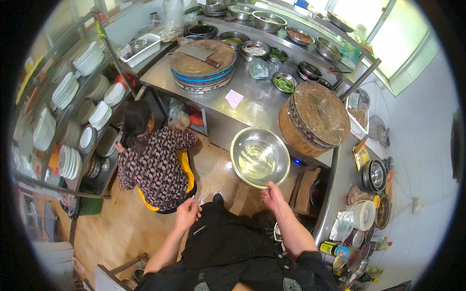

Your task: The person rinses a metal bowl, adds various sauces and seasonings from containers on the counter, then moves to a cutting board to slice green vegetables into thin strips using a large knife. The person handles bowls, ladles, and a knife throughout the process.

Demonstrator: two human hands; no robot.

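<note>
My right hand (272,196) grips the near rim of a wide stainless steel basin (282,154), which I hold out over the floor, close to the counter's front edge. The basin looks shiny inside; whether it holds liquid I cannot tell. In front of my body my left hand (188,214) has its fingers curled. A small white sliver shows at its fingertips, too small to name. Beyond the basin is the stainless steel counter (214,100), with a thick round wooden chopping block (320,112) at its right corner. Another round chopping board (193,67) carries a cleaver (196,52).
A person in a patterned top (156,167) sits low at my left, beside racks of white plates (65,91). Metal bowls of food (284,83) and a pink note (233,99) lie on the counter. Sauce bottles (335,249) and pans (375,174) crowd the right-hand counter.
</note>
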